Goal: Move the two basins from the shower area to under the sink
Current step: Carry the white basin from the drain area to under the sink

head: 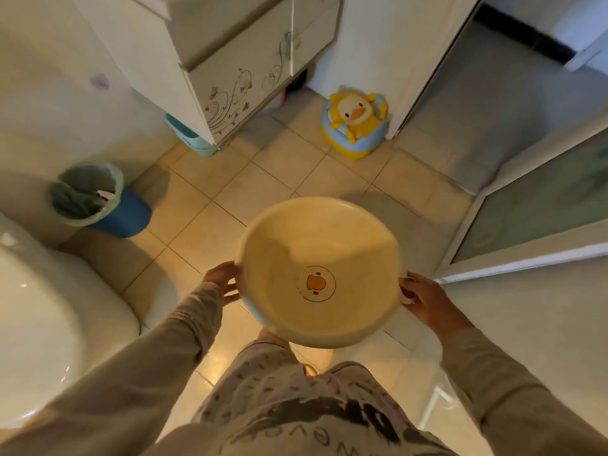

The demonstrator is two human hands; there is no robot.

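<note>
Above the tiled floor [204, 225], left hand [221, 278] and right hand [424, 299] each clasp opposite rims of 1 cream basin [320, 271], seemingly light, rigid, smooth plastic.

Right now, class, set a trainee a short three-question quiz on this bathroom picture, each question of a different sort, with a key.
1. True or false: both hands hold the cream basin by its rim.
2. Multiple choice: what stands on the floor by the wall, right of the sink cabinet? A) a duck-shaped potty B) a mop C) a stool
3. Fill in: the blue bin near the toilet is lined with a ____ bag.

Key:
1. True: the left hand grips the left rim, the right hand the right rim.
2. A, the duck potty.
3. Green.
</note>
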